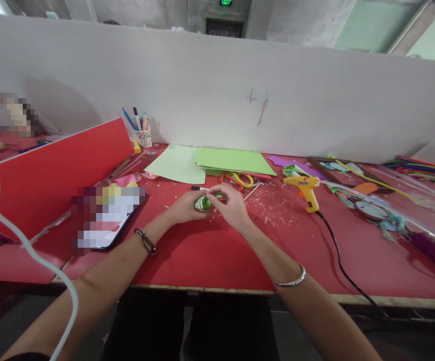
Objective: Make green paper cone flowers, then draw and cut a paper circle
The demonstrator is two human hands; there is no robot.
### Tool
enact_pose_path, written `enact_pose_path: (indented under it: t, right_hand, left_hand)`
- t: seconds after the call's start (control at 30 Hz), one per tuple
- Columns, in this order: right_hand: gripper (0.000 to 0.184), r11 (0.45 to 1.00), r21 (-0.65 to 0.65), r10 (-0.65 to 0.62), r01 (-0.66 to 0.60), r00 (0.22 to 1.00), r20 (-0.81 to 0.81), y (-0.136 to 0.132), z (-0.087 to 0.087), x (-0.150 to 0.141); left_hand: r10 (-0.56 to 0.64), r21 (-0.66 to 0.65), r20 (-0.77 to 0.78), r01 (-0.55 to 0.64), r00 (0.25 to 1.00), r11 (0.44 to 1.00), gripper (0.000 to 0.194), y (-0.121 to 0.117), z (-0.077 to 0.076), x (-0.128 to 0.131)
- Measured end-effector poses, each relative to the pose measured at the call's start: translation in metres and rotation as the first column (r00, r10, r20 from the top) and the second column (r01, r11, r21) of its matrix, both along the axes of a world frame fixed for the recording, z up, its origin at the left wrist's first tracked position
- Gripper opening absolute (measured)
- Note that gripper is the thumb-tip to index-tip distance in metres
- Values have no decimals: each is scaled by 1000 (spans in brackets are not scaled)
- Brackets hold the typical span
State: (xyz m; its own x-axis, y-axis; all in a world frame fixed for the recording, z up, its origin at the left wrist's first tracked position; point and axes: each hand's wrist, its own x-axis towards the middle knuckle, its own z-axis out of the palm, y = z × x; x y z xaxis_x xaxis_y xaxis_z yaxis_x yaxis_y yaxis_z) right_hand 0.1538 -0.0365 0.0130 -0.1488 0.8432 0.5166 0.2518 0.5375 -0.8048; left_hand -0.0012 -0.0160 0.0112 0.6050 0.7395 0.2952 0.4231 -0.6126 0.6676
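Observation:
Both my hands meet over the middle of the red table, around a small piece of rolled green paper (202,203) with dark lines on its pale side. My left hand (187,207) is closed around its left side. From the right, the thumb and fingers of my right hand (231,204) pinch its upper edge; part of the paper is hidden behind them. A black-capped pen (195,188) lies just behind the hands. Scissors with yellow and orange handles (242,179) rest beyond them, partly under green paper sheets (236,160).
A yellow glue gun (304,189) with a black cord stands at right, near another green paper roll (291,170). At left are a phone (117,220), a standing red board (51,175) and a white cable (32,248). A pen cup (144,137) stands by the white partition (202,90).

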Motion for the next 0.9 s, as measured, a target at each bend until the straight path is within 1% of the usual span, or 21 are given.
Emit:
enact_pose_path:
  t: [0.1, 0.23, 0.4, 0.53, 0.6, 0.73, 0.83, 0.9]
  right_hand:
    - [11, 1000, 8, -10, 10, 1000, -3, 0, 1, -1]
    - [11, 1000, 11, 5, -5, 1000, -22, -1, 1, -2]
    - [16, 998, -8, 54, -54, 998, -44, -2, 2, -3]
    - [20, 996, -17, 86, -87, 994, -75, -2, 2, -2]
    - [20, 993, -26, 109, -112, 990, -93, -2, 2, -2]
    - [22, 986, -35, 159, -164, 981, -109, -4, 3, -1]
    - [25, 980, -18, 193, -197, 973, -124, -3, 3, -1]
    - [25, 980, -18, 194, -198, 973, -128, -2, 2, 0]
  left_hand:
    - [-18, -78, 55, 22, 998, 997, 35, -2, -1, 2]
    - [-9, -202, 106, 31, 994, 979, 23, 2, -6, 3]
    - [34, -239, 132, -2, 991, 971, 23, 6, -11, 2]
    - [38, -301, 145, 8, 989, 954, 14, 4, -9, 1]
    - [36, -313, 168, 19, 985, 950, 14, 2, -6, 2]
    - [32, -304, 217, 36, 976, 952, 24, 0, -2, 2]
    - [59, -310, 185, 1, 981, 951, 21, 1, -3, 1]
    - [75, -282, 141, -33, 987, 959, 17, 2, -5, 0]
